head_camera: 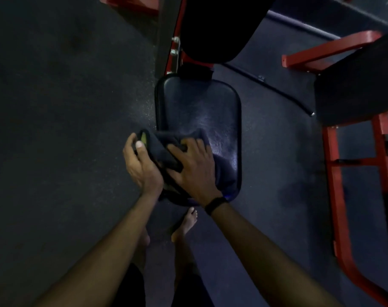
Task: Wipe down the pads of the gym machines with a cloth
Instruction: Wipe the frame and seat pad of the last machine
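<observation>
Your left hand (142, 160) and right hand (193, 165) grip the cloth (166, 149); the seat pad (197, 107) runs lengthwise toward frame top

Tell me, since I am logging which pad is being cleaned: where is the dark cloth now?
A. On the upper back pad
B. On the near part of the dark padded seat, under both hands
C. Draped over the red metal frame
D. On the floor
B: the dark folded cloth lies on the near part of the dark padded seat, gripped by the left hand and the right hand.
</observation>
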Tool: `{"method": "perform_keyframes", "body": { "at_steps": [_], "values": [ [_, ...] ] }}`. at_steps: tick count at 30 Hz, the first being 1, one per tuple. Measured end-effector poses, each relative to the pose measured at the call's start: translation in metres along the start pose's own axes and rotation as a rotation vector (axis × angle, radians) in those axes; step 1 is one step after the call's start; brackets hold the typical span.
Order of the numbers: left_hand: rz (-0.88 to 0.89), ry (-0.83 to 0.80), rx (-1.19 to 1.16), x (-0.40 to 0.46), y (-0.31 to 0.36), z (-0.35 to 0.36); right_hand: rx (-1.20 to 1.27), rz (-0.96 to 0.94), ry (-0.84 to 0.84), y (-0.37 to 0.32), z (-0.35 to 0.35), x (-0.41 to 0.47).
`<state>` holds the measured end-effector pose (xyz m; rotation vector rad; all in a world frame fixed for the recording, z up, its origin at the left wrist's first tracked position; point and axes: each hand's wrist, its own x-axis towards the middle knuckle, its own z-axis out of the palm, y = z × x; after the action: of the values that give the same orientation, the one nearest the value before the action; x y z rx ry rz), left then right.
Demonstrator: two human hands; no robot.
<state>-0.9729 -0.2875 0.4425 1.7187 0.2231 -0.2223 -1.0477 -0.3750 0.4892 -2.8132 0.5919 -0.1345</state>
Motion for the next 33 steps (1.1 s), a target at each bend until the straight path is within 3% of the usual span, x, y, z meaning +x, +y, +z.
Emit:
{"method": "perform_keyframes", "body": {
  "at_steps": [5, 8, 11, 15, 19, 22, 26, 28, 31, 33],
  "values": [
    [-0.039, -0.058, 0.062, 0.023, 0.008, -0.031, 0.008, 0.007, 0.097, 0.061, -0.025, -0.069],
    [0.007, -0.188, 0.190, 0.036, 0.026, -0.040, -0.057, 0.331, 0.143, 0.083, -0.028, -0.015],
    [0.011, -0.305, 0.290, 0.035, 0.028, -0.046, -0.109, 0.576, 0.074, 0.051, -0.008, 0.059],
    [-0.056, -0.343, 0.356, 0.016, 0.021, -0.046, -0.157, 0.252, -0.030, -0.014, 0.004, 0.034],
    [-0.154, -0.462, 0.488, -0.001, 0.035, -0.051, -0.066, 0.032, -0.071, -0.002, -0.012, -0.032],
    [-0.105, -0.534, 0.514, -0.006, 0.051, -0.057, -0.036, -0.026, -0.087, 0.022, -0.026, -0.041],
    [0.074, -0.554, 0.574, -0.008, 0.088, -0.056, -0.130, 0.087, -0.026, 0.036, -0.046, -0.040],
    [0.175, -0.574, 0.614, -0.012, 0.105, -0.046, -0.075, 0.121, 0.010, 0.035, -0.054, -0.038],
    [0.303, -0.652, 0.639, -0.026, 0.128, -0.027, -0.012, 0.030, 0.029, 0.029, -0.071, -0.042],
    [0.291, -0.706, 0.679, -0.033, 0.130, -0.013, 0.076, 0.065, -0.024, 0.030, -0.080, -0.045]
  ]
}}
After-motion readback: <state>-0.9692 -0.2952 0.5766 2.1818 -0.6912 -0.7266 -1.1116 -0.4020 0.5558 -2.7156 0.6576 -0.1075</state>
